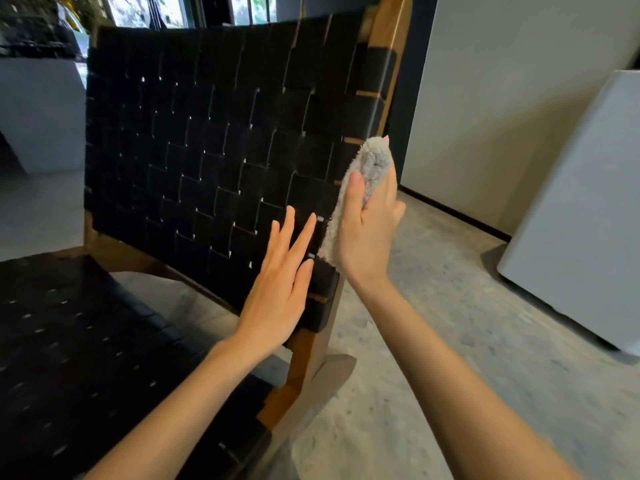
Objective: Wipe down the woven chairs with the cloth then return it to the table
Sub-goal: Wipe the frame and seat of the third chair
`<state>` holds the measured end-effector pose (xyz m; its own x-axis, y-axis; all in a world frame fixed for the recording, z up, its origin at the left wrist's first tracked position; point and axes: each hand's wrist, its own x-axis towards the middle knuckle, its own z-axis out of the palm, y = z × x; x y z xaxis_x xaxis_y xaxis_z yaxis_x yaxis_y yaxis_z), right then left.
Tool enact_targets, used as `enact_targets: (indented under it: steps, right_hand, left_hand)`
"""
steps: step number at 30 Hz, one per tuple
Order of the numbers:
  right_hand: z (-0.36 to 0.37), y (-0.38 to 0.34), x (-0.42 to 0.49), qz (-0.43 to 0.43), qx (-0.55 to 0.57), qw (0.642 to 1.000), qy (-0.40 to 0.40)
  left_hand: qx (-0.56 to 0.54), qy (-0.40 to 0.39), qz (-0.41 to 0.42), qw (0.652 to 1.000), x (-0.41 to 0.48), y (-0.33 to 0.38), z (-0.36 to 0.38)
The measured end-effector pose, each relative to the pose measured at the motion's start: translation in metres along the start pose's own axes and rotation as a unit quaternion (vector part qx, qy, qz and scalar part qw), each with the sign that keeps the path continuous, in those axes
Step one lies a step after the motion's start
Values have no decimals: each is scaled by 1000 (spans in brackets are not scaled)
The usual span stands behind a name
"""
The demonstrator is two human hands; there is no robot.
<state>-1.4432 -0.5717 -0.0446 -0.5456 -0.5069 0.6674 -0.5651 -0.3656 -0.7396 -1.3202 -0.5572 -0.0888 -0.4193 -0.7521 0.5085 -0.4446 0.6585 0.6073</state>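
A chair with a black woven backrest [207, 140] and a brown wooden frame fills the left and middle of the head view. Its black woven seat [79, 341] lies at the lower left. My right hand [370, 233] grips a fluffy light grey cloth [372, 164] and holds it against the right edge of the backrest, beside the wooden upright. My left hand [277, 289] is flat with straight fingers just left of it, in front of the lower right part of the weave; whether it touches the straps I cannot tell.
A grey speckled floor [467, 341] spreads to the right of the chair. A pale grey block [581, 209] stands at the right edge, with a light wall behind it. Another grey block [41, 112] sits at the far left. Windows show above the backrest.
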Motion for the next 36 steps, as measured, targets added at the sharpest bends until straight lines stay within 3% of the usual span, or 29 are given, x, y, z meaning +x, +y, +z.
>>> enact_targets:
  steps: [3,8,15,19,21,23,25,27,33,36]
  right_hand:
    - [4,18,-42,-5,-32,999,1]
    - [5,41,-110,44,-31,998,-19]
    - [0,73,-227,185,-34,976,-111]
    - [-11,71,-238,221,-19,961,-166]
    - [-19,59,-235,171,-40,968,-178]
    - [-25,41,-224,40,-93,979,-176]
    - [-29,31,-200,-94,-170,965,-176]
    - [-36,27,-176,-166,-247,938,-177]
    - [-49,39,-174,-226,-335,888,-220]
    - [-49,42,-191,-282,-376,834,-289]
  left_hand:
    - [37,-17,-14,999,-42,-25,8]
    - [59,-133,-49,988,-89,-53,4]
    - [61,-137,-54,987,-106,-64,4]
    - [53,-130,-51,989,-104,-69,8]
    - [52,-122,-29,991,-104,-73,6]
    - [42,-105,-14,994,-104,-75,3]
    - [43,-59,-12,997,-104,-77,1]
    - [77,-13,-17,997,-103,-78,1]
    - [124,-60,-35,990,-104,-85,-3]
    - [106,-73,-45,991,-104,-87,-7]
